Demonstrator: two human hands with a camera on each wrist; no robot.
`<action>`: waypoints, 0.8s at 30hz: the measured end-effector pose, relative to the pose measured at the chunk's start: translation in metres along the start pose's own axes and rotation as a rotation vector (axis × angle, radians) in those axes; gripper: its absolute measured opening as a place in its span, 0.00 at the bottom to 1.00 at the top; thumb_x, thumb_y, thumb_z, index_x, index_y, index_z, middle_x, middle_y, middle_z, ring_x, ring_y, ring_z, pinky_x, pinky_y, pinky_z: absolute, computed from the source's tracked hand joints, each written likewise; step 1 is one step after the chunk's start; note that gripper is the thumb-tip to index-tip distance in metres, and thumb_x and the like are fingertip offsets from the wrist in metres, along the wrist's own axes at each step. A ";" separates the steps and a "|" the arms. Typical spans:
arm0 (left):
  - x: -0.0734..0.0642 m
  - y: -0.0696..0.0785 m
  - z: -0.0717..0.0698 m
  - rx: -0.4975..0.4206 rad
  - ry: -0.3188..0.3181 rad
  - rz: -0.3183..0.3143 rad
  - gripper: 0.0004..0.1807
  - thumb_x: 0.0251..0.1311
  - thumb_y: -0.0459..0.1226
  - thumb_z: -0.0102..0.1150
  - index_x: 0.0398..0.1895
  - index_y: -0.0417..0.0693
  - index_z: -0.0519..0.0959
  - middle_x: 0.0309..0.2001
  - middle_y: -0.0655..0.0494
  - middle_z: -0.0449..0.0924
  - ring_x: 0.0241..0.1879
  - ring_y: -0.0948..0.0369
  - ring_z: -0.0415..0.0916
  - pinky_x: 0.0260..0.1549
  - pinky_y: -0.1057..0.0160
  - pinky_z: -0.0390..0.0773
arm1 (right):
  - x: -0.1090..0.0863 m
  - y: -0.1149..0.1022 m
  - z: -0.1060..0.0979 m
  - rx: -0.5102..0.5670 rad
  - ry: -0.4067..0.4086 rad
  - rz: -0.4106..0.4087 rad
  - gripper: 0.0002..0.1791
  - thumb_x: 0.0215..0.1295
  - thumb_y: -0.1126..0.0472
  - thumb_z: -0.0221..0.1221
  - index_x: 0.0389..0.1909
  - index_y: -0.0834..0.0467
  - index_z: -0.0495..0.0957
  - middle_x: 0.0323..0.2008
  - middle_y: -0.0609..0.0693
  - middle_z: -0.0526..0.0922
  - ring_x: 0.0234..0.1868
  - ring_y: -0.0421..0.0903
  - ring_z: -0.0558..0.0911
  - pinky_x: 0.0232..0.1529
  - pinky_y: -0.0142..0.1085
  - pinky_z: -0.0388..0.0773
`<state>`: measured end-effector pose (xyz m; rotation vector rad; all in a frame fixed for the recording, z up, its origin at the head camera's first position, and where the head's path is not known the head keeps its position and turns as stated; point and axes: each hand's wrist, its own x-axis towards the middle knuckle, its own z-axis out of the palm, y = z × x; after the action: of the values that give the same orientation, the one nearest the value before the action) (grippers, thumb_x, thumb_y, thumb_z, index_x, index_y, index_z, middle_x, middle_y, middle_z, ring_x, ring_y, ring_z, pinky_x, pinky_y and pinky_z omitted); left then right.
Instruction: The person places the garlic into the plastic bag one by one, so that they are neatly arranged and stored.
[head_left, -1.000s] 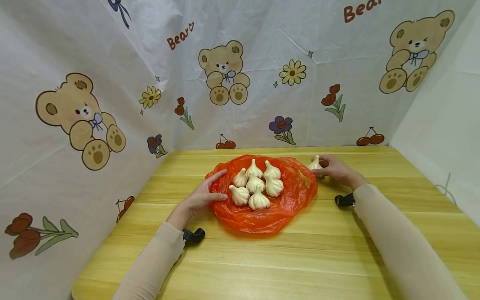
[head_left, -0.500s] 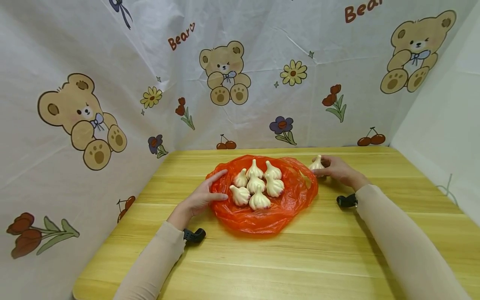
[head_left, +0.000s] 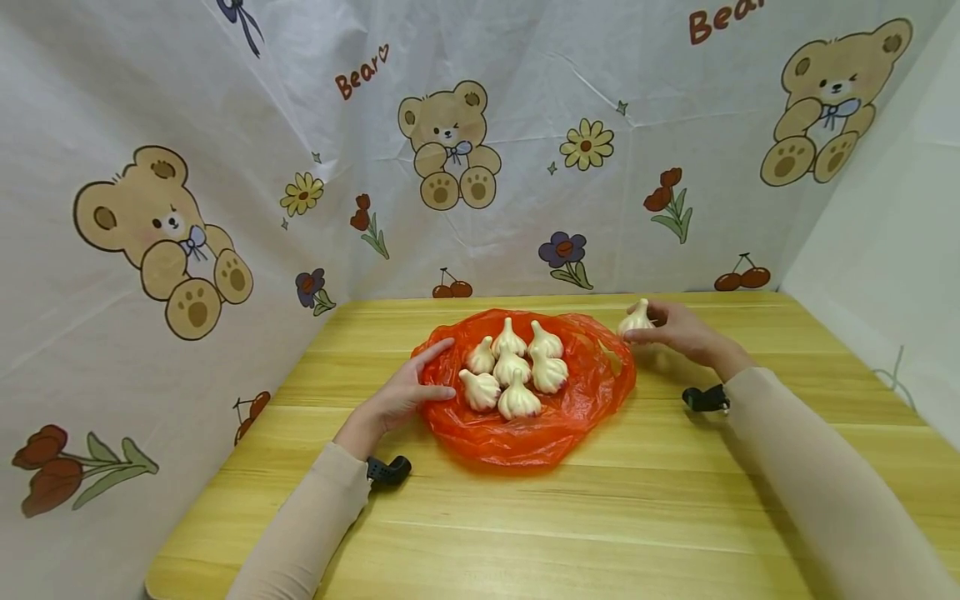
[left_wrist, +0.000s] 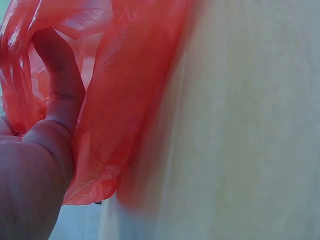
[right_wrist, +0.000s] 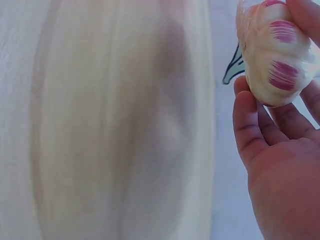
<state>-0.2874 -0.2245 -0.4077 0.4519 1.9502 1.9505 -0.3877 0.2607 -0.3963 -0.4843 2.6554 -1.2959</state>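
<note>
A thin red plastic bag (head_left: 577, 408) lies spread out on the table, several garlic bulbs (head_left: 517, 398) sitting on it in a cluster. My left hand (head_left: 396, 402) touches the bag's left edge, thumb and index finger apart and fairly straight; in the left wrist view red film (left_wrist: 120, 100) lies around the thumb (left_wrist: 60, 80), and the other fingers are mostly hidden. Right of the bag, my right hand (head_left: 686, 335) holds one more garlic bulb (head_left: 636, 322) between thumb and fingers, stem up, slightly above the table. Its purple-streaked base (right_wrist: 280, 60) shows in the right wrist view.
The light wooden table (head_left: 525, 533) meets a white cloth backdrop (head_left: 510, 250) printed with bears and flowers at the back and left. A pale wall (head_left: 892, 275) stands on the right, with a thin cable (head_left: 894, 379) near the table edge.
My right hand has lifted the garlic bulb a little off the table and shifted slightly right and away from the bag. The left hand and the bag stay put.
</note>
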 end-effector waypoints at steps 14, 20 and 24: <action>0.000 0.000 0.000 0.000 0.003 -0.006 0.50 0.61 0.23 0.63 0.83 0.60 0.53 0.81 0.48 0.50 0.68 0.51 0.69 0.58 0.58 0.83 | -0.020 -0.038 -0.009 -0.007 0.045 -0.074 0.34 0.68 0.48 0.68 0.68 0.59 0.70 0.55 0.60 0.79 0.51 0.49 0.78 0.50 0.32 0.81; 0.000 0.001 0.000 0.008 -0.002 -0.005 0.50 0.62 0.24 0.63 0.83 0.61 0.53 0.81 0.47 0.50 0.68 0.51 0.70 0.58 0.57 0.83 | -0.027 -0.054 -0.012 0.008 0.056 -0.104 0.33 0.68 0.50 0.67 0.68 0.60 0.70 0.53 0.59 0.80 0.49 0.49 0.80 0.48 0.31 0.83; 0.000 0.001 0.000 0.017 -0.002 -0.006 0.50 0.61 0.24 0.63 0.83 0.61 0.53 0.81 0.47 0.50 0.68 0.50 0.70 0.58 0.56 0.83 | -0.032 -0.062 -0.014 0.003 0.062 -0.111 0.33 0.68 0.50 0.68 0.69 0.58 0.71 0.53 0.57 0.81 0.49 0.47 0.80 0.46 0.29 0.82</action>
<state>-0.2876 -0.2244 -0.4068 0.4518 1.9667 1.9306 -0.3481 0.2465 -0.3396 -0.6091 2.7113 -1.3669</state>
